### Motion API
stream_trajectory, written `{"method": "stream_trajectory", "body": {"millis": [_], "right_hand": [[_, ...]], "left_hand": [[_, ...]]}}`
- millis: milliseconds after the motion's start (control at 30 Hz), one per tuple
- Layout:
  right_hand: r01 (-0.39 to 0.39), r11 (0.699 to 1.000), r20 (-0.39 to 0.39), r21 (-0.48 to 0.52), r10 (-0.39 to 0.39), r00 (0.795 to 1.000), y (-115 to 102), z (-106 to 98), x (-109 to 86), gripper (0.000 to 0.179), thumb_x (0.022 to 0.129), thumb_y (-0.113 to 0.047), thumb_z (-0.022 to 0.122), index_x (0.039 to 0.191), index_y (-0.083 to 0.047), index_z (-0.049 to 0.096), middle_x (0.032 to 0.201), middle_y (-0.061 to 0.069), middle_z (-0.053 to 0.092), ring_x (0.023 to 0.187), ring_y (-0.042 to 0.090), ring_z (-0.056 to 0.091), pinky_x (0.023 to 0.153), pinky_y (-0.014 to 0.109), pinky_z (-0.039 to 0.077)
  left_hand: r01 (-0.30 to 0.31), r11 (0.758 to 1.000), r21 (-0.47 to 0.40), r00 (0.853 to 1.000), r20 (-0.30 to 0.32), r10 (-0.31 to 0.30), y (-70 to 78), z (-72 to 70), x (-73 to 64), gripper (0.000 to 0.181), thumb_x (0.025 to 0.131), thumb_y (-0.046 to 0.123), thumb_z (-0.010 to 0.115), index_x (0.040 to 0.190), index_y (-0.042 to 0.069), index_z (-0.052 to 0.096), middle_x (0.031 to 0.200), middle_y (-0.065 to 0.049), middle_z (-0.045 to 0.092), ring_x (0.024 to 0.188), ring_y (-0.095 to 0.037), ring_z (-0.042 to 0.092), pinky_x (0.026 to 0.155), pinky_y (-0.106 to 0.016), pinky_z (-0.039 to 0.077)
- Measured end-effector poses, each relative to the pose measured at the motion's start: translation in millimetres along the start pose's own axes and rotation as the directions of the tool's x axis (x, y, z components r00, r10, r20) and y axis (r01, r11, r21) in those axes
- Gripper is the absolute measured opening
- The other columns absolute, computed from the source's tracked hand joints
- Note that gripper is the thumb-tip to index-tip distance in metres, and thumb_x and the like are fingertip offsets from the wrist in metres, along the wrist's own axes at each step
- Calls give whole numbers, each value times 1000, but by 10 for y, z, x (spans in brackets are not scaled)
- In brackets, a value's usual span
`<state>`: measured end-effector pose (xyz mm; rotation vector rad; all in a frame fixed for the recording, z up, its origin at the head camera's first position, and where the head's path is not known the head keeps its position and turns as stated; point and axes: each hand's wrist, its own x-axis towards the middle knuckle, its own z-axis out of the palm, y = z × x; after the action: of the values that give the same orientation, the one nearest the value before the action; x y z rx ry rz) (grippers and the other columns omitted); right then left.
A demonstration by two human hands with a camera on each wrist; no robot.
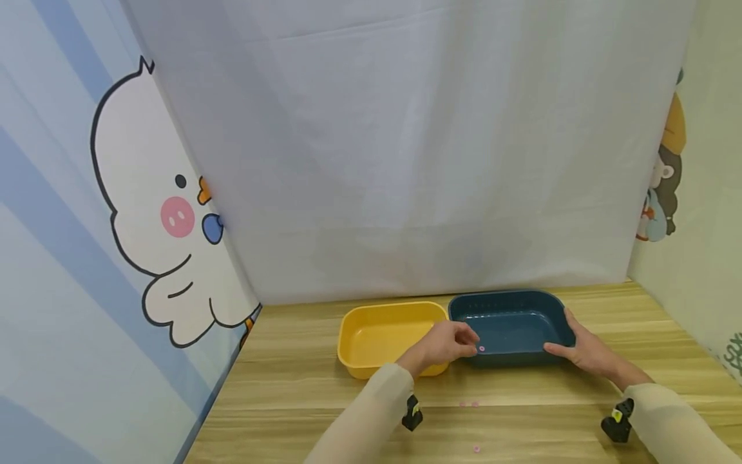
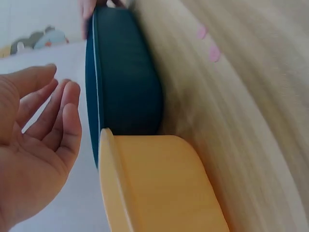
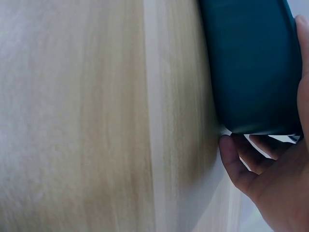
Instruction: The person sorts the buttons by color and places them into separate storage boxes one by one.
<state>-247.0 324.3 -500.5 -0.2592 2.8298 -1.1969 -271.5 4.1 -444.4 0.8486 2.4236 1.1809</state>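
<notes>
My left hand hovers over the left front corner of a dark teal plastic basin. In the left wrist view its fingers are loosely bent, the thumb is apart from them, and nothing shows between them. Just off the fingertips is a small pink ring; whether it is in the air or lying in the basin I cannot tell. At the basin's right end my right hand grips the wall, thumb at the front rim and fingers against the end, as the right wrist view also shows with the hand close up.
A yellow basin stands against the teal one on its left, partly behind my left forearm. Small pink pieces lie on the wooden table in front, with another pink ring nearer. A pale curtain hangs behind.
</notes>
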Motion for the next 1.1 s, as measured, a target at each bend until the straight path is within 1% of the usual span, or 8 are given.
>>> {"method": "stream_trajectory", "body": {"millis": [100, 233, 333, 467, 567, 667, 900, 1100], "right_hand": [[0, 1000, -2, -3, 0, 1000, 1, -10, 3, 106, 89, -33, 65, 144, 7, -17, 144, 42, -5, 126, 62, 9, 96, 70, 16], [-8, 1000, 2, -5, 8, 1000, 6, -9, 12, 106, 89, -33, 65, 144, 8, -16, 144, 42, -5, 127, 62, 8, 97, 70, 16], [-9, 1000, 0, -8, 9, 1000, 7, -2, 15, 106, 89, -34, 65, 144, 8, -16, 144, 42, -4, 127, 62, 8, 97, 70, 16], [-8, 1000, 2, 2, 8, 1000, -15, 2, 2, 107, 89, -33, 66, 144, 9, -16, 144, 43, -4, 126, 63, 8, 97, 70, 15], [-7, 1000, 5, 16, 7, 1000, -35, 0, -8, 107, 89, -33, 66, 143, 9, -16, 143, 43, -4, 126, 63, 7, 97, 71, 14], [-4, 1000, 4, 20, 4, 1000, -38, -2, -10, 107, 89, -33, 66, 143, 9, -16, 143, 44, -5, 126, 63, 7, 97, 71, 14], [-7, 1000, 11, 7, 7, 1000, -24, -5, -13, 106, 90, -33, 65, 143, 8, -17, 144, 43, -5, 126, 63, 8, 96, 71, 16], [-3, 1000, 14, 8, 2, 1000, -15, -5, -12, 106, 90, -33, 64, 144, 6, -19, 145, 41, -7, 127, 62, 7, 96, 71, 16]], "left_hand": [[-67, 997, 42, 995, 72, 64, 40, 34, -99, 15, 89, 10, 66, 103, 7, 69, 92, 5, 67, 77, 0, 58, 71, -15, 47], [-131, 990, 56, 977, 180, 119, 56, 87, -223, 16, 88, 11, 67, 102, 4, 71, 87, 8, 68, 74, 3, 58, 69, -13, 48], [-148, 987, 62, 954, 271, 126, 48, 125, -314, 17, 88, 12, 68, 102, 3, 71, 83, 10, 67, 72, 4, 58, 68, -13, 48], [-218, 958, 185, 923, 359, 141, 7, 193, -412, 16, 87, 14, 69, 102, 7, 72, 84, 11, 67, 73, 8, 55, 68, -9, 45], [-278, 924, 261, 904, 396, 160, -54, 264, -462, 14, 87, 13, 70, 99, 9, 72, 84, 11, 67, 72, 10, 53, 67, -7, 43], [-306, 914, 267, 887, 428, 172, -115, 339, -507, 12, 86, 12, 71, 97, 7, 72, 83, 9, 67, 71, 9, 52, 66, -7, 43], [-356, 862, 361, 867, 471, 161, -188, 493, -559, 15, 81, 21, 76, 94, 14, 73, 77, 17, 63, 67, 13, 50, 63, -4, 41], [-383, 841, 382, 849, 504, 158, -217, 579, -561, 12, 81, 17, 76, 92, 15, 72, 75, 17, 61, 67, 14, 48, 63, -3, 39]]}}
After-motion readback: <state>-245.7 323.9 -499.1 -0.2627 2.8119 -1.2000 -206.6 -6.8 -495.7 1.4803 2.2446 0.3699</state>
